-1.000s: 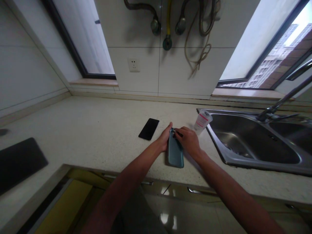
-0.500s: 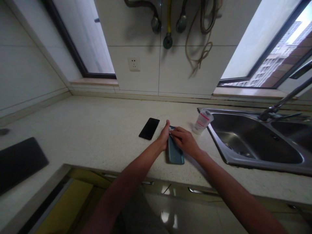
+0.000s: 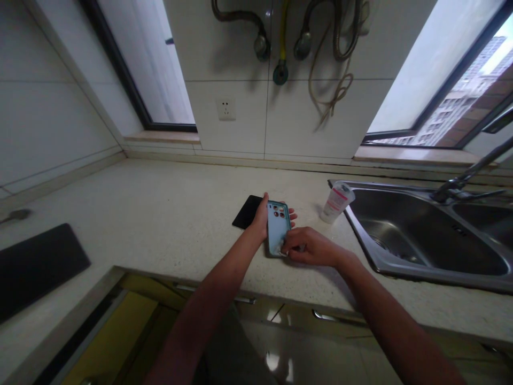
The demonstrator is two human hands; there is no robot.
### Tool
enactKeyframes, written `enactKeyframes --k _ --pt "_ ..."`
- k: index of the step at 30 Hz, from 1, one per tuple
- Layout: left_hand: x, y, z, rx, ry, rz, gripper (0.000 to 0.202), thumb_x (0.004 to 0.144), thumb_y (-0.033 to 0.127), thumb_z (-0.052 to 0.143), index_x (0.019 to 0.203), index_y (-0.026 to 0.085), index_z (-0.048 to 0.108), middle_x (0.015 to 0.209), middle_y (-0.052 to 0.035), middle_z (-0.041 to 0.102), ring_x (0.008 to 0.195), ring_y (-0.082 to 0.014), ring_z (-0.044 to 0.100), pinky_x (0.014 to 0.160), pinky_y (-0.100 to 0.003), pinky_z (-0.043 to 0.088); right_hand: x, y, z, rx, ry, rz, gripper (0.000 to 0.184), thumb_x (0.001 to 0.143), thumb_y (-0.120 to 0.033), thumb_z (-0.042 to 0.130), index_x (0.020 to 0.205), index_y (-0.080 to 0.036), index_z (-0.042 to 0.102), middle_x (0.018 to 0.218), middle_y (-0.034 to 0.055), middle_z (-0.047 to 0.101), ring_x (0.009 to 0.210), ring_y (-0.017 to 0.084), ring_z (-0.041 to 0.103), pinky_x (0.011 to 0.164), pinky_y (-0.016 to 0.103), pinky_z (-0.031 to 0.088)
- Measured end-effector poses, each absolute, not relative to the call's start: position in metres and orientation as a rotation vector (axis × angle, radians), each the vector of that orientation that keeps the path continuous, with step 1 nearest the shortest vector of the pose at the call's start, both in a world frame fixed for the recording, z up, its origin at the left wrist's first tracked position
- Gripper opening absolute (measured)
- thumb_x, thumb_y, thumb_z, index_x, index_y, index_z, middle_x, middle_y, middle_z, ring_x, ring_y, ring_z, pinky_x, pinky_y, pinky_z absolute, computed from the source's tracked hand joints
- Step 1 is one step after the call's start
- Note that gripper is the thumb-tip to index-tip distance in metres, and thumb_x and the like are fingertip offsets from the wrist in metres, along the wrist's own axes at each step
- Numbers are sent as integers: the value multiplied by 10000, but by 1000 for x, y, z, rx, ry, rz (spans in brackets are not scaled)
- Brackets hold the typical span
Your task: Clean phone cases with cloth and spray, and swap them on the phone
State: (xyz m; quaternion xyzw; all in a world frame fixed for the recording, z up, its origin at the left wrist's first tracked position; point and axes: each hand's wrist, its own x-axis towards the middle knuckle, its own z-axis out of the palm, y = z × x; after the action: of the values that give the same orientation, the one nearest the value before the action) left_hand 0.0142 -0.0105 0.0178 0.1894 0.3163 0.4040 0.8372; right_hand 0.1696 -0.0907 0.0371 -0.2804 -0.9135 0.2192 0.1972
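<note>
A light blue phone case (image 3: pixel 277 231) lies over my left hand (image 3: pixel 262 220), the thumb along its left edge and the fingertips showing past its right edge. Skin tones show through its round camera holes near the top. My right hand (image 3: pixel 308 246) is closed at the case's lower right corner. Pinched in its fingers is a small crumpled white piece (image 3: pixel 284 251), pressed against the case; its material is hard to make out. A black phone (image 3: pixel 245 214) lies face up on the counter, partly hidden behind my left hand.
A clear plastic cup (image 3: pixel 337 203) with red print leans by the steel sink (image 3: pixel 371 262) on the right. A dark flat panel (image 3: pixel 44 267) lies on the counter at left. Pipes and a socket (image 3: pixel 225 109) are on the wall; drawer handles run below the counter edge.
The case has shifted up and left and tilted, so its camera holes now show. My right hand has slid from its top down to the lower right corner. The view has shifted slightly.
</note>
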Motion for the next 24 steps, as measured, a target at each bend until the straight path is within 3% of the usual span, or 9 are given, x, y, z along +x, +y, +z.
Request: enactKeyframes --k 5,13,17,24 --pt "15 -9 20 369 697 861 597 886 725 422 902 163 623 819 -143 702 786 -295 713 723 -436 562 177 -83 34 -982 -2621 291 185 808 -155 541 705 -186 690 735 32 638 720 167 580 743 302 433" --pt "20 -8 13 372 676 823 556 937 649 419 843 146 637 714 -113 689 635 -228 689 627 -350 562 176 -79 29 -1425 -2420 31 176 871 -194 558 924 -192 725 905 78 692 822 197 609 724 290 416" --pt "24 -15 14 411 619 727 559 937 646 439 863 144 675 655 -85 680 513 -180 638 574 -306 546 177 -73 21 -1581 -2187 -10 196 911 -238 512 909 -180 699 854 71 658 711 175 575 634 280 375" --pt "31 -27 15 529 592 562 613 963 655 350 826 147 663 555 -57 640 447 -162 593 522 -284 529 175 -66 12 -1417 -1678 136 161 905 -295 465 897 -195 590 770 46 617 704 189 566 659 308 425"
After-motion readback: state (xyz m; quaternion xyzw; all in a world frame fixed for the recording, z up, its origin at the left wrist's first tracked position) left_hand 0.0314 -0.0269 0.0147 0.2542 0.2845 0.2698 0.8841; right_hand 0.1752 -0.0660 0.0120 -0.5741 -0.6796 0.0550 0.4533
